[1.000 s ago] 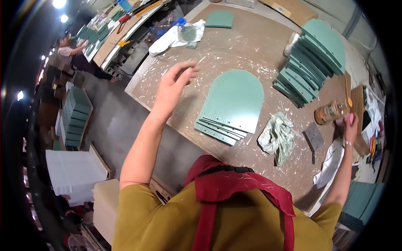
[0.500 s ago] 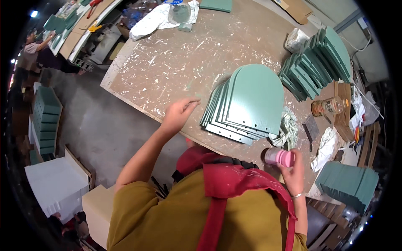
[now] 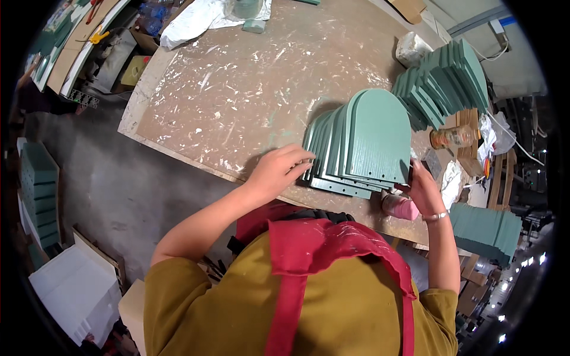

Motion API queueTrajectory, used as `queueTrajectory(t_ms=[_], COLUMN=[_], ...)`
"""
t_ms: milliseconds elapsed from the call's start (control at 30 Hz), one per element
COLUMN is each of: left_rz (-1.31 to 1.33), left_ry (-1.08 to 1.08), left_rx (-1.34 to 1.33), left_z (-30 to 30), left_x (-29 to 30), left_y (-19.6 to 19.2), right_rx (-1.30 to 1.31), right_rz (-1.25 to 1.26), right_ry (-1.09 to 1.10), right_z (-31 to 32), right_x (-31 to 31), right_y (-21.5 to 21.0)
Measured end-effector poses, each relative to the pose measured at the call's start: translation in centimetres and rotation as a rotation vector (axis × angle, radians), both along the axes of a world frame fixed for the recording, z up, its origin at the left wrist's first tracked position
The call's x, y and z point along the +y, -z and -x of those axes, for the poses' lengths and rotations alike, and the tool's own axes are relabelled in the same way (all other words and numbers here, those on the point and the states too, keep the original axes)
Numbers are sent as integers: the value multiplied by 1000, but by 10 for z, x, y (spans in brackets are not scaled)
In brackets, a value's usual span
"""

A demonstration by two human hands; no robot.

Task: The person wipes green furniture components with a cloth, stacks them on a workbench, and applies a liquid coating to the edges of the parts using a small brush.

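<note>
1. The fanned stack of green arched panels (image 3: pixel 363 145) lies flat near the near edge of the workbench (image 3: pixel 237 77), towards its right end. The long axis of each panel runs from that near edge towards the far edge, with the rounded tops pointing at the far edge and the straight bottoms facing the person.
2. The panels are thin, flat boards, painted matt green, with a faint lined grain on the top one and small holes along its straight edge. They are offset sideways, so a strip of each lower panel shows on the left.
3. The workbench top is brown board, smeared and flecked with pale dried paint.
4. The left hand (image 3: pixel 278 171) reaches in with the arm bent, palm down, its fingers close together and curled against the left edges of the stack.
5. The right hand (image 3: pixel 423 188) is at the stack's right bottom corner, fingers touching the panel edge; I cannot tell whether they are apart or pinched.
6. A pink cylinder (image 3: pixel 400 206) lies just under the right hand, at the near edge.
7. A 2nd batch of green panels (image 3: pixel 442 83) leans in a row near the far right corner.
</note>
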State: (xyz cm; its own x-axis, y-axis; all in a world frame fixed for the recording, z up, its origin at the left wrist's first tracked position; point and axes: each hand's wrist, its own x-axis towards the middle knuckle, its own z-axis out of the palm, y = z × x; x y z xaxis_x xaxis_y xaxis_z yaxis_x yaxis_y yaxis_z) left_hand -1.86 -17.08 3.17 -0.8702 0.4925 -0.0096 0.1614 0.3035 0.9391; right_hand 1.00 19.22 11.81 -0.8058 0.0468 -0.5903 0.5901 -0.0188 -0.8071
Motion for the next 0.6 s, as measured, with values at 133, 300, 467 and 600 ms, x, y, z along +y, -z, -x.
queueTrajectory(t_ms=[133,300,467,600], left_rz=[-92,-188,-94,74], left_ry=[-1,10,145,153], left_rx=[-46,-167,-335,-299], left_z=[1,8,30,27], left_x=[15,20,24,40], left_y=[-3,-12,-60,-58], right_rx=[-116,-171,-130,-101], right_rz=[36,76,74,94], right_ry=[-81,-34,21,39], right_z=[16,22,19,17], right_x=[-16,-27,-27,-25], right_y=[7,11,10,13])
